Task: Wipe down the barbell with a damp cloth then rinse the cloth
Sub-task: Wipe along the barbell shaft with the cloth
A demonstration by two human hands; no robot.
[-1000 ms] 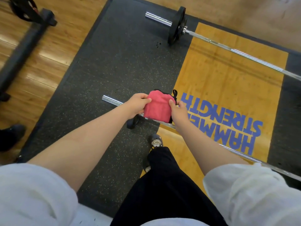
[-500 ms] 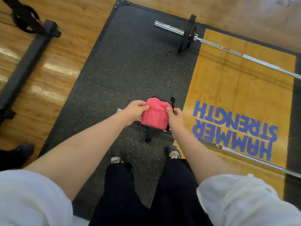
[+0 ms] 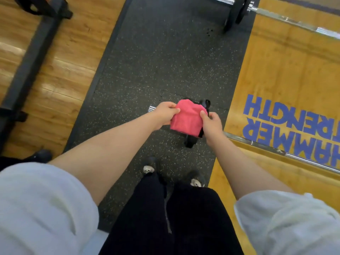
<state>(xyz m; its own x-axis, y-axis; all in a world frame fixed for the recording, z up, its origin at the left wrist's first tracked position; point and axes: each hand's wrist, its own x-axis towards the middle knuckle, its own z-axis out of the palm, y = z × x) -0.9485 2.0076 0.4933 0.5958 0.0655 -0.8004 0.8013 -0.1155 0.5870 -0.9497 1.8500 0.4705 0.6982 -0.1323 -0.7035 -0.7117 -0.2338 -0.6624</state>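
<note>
Both hands hold a pink cloth (image 3: 185, 118) over the near barbell (image 3: 276, 150), close to its left end above the speckled black mat (image 3: 156, 61). The left hand (image 3: 165, 113) pinches the cloth's left edge. The right hand (image 3: 211, 123) has its grip curled round the right edge. A second barbell (image 3: 316, 30) lies far right.

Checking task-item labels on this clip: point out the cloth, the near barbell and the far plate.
cloth (image 3: 185, 117): head view, middle of its pink face.
near barbell (image 3: 287, 155): head view, bare shaft, right part.
far plate (image 3: 230, 17): head view, black edge.
</note>
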